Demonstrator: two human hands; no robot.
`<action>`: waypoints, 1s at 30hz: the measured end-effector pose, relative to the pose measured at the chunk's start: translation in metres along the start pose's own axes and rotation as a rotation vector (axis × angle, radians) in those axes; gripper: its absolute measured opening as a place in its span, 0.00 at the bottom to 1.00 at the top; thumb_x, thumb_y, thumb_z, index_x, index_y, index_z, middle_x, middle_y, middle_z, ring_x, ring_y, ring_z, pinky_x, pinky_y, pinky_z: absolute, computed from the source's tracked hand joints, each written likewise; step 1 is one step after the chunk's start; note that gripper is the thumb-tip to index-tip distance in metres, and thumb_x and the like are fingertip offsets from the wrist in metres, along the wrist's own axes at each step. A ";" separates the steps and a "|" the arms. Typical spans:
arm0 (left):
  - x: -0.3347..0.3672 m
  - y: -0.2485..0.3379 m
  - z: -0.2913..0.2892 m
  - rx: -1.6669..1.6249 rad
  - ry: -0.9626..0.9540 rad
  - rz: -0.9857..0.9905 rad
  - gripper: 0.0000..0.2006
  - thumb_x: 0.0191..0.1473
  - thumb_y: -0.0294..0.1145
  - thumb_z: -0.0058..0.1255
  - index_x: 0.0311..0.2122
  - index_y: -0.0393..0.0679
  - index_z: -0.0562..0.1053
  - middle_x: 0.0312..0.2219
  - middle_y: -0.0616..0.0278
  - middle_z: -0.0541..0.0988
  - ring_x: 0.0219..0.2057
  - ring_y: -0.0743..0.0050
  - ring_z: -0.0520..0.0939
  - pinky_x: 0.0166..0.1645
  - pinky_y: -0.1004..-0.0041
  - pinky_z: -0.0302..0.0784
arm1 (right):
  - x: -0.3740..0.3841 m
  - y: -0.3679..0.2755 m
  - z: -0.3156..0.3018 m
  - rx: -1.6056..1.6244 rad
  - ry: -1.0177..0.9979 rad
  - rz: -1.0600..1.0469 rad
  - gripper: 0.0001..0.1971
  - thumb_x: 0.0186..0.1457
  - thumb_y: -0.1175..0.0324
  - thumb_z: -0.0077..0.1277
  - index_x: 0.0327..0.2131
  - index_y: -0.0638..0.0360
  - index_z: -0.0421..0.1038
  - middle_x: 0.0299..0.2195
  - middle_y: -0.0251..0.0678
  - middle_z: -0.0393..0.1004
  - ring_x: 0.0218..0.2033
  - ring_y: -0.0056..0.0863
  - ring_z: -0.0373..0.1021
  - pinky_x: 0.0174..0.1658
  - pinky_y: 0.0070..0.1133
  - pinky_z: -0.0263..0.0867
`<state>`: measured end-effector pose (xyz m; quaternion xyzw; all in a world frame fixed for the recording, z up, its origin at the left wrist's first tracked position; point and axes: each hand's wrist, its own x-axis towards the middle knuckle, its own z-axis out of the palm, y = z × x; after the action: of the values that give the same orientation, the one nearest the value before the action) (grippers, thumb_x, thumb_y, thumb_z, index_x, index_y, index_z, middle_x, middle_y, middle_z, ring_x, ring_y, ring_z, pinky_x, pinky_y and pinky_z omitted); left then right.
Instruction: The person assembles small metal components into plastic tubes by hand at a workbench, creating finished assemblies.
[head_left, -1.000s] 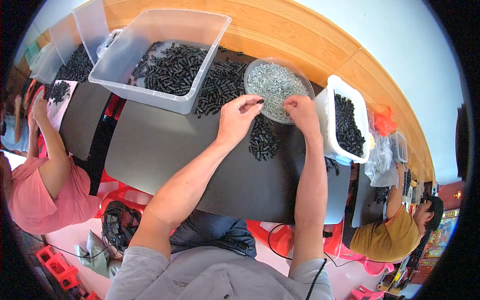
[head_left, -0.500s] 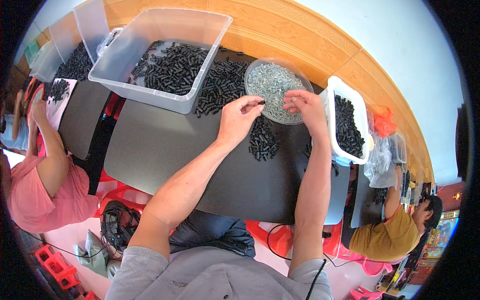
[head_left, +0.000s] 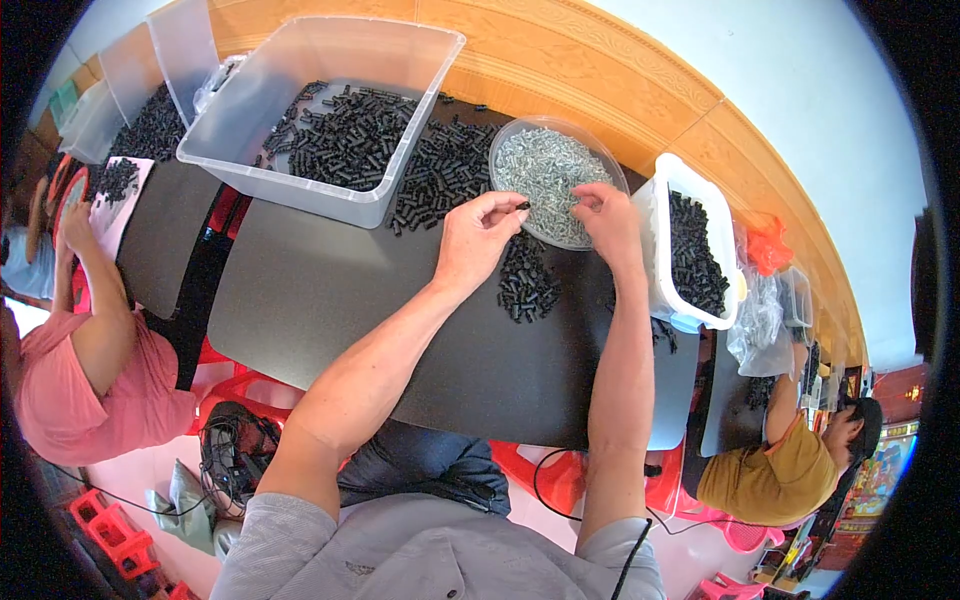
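Observation:
My left hand [head_left: 474,238] pinches a small black cylindrical piece [head_left: 522,206] between thumb and fingertips, at the near left rim of a round clear tub [head_left: 508,133]. Small silvery metal pieces [head_left: 550,165], perhaps screws or pins, fill that tub. Over its right side is my right hand [head_left: 609,225], thumb and forefinger closed together. Whether a metal piece is between those fingertips is too small to make out. Just below the tub, between my forearms, lies a small heap of black pieces [head_left: 528,280]; a larger heap [head_left: 440,170] spreads to its left.
A big clear bin [head_left: 290,190] holding black pieces stands at the back left of the dark table [head_left: 320,280]. Right of the tub is a white container [head_left: 662,240] full of black pieces. People sit at tables on the left, in a pink shirt [head_left: 95,385], and right, in a mustard shirt [head_left: 765,475].
My right hand has drawn slightly down and closed its fingertips over the metal pieces. The left hand keeps its place with the black piece.

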<state>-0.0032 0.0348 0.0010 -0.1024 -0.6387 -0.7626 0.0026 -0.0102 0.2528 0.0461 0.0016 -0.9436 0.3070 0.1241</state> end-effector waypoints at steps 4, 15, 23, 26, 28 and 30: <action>-0.001 0.004 -0.001 0.000 -0.003 -0.020 0.10 0.55 0.26 0.60 0.43 0.37 0.80 0.29 0.65 0.83 0.30 0.85 0.80 0.37 0.80 0.76 | -0.002 -0.005 0.009 -0.092 -0.006 0.035 0.17 0.48 0.76 0.60 0.45 0.60 0.77 0.37 0.44 0.79 0.38 0.38 0.76 0.42 0.29 0.71; 0.000 -0.002 0.001 0.007 -0.007 -0.022 0.11 0.54 0.27 0.60 0.42 0.36 0.80 0.30 0.65 0.83 0.29 0.85 0.79 0.36 0.79 0.76 | -0.003 -0.001 0.015 -0.228 0.141 -0.176 0.18 0.46 0.80 0.58 0.44 0.61 0.75 0.42 0.48 0.75 0.46 0.50 0.71 0.50 0.39 0.68; -0.001 -0.003 0.000 0.024 0.002 -0.021 0.11 0.54 0.27 0.60 0.42 0.37 0.81 0.29 0.66 0.82 0.28 0.86 0.78 0.35 0.79 0.75 | 0.002 -0.011 0.005 0.166 0.026 0.064 0.10 0.54 0.77 0.53 0.40 0.65 0.78 0.30 0.42 0.81 0.29 0.30 0.78 0.35 0.26 0.73; -0.001 -0.002 0.001 0.024 -0.005 -0.007 0.11 0.54 0.27 0.60 0.42 0.37 0.81 0.28 0.66 0.82 0.28 0.86 0.78 0.34 0.79 0.75 | 0.003 -0.013 0.001 0.283 -0.012 0.145 0.10 0.56 0.76 0.52 0.42 0.65 0.78 0.30 0.40 0.81 0.29 0.23 0.78 0.33 0.21 0.73; -0.001 -0.001 0.001 0.031 -0.004 -0.006 0.11 0.54 0.27 0.60 0.43 0.37 0.81 0.28 0.66 0.82 0.27 0.86 0.78 0.34 0.80 0.74 | 0.003 -0.014 -0.001 0.316 -0.026 0.173 0.10 0.56 0.75 0.53 0.42 0.64 0.79 0.30 0.41 0.82 0.31 0.26 0.80 0.33 0.22 0.74; -0.001 0.001 0.002 0.024 -0.005 -0.007 0.11 0.54 0.27 0.60 0.42 0.37 0.81 0.28 0.66 0.82 0.27 0.86 0.78 0.34 0.80 0.74 | 0.000 -0.016 -0.005 0.284 0.030 0.145 0.09 0.55 0.75 0.54 0.39 0.64 0.79 0.29 0.42 0.81 0.30 0.28 0.80 0.34 0.23 0.74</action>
<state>-0.0019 0.0365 0.0018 -0.1020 -0.6481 -0.7547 -0.0003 -0.0082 0.2424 0.0591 -0.0536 -0.8864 0.4453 0.1141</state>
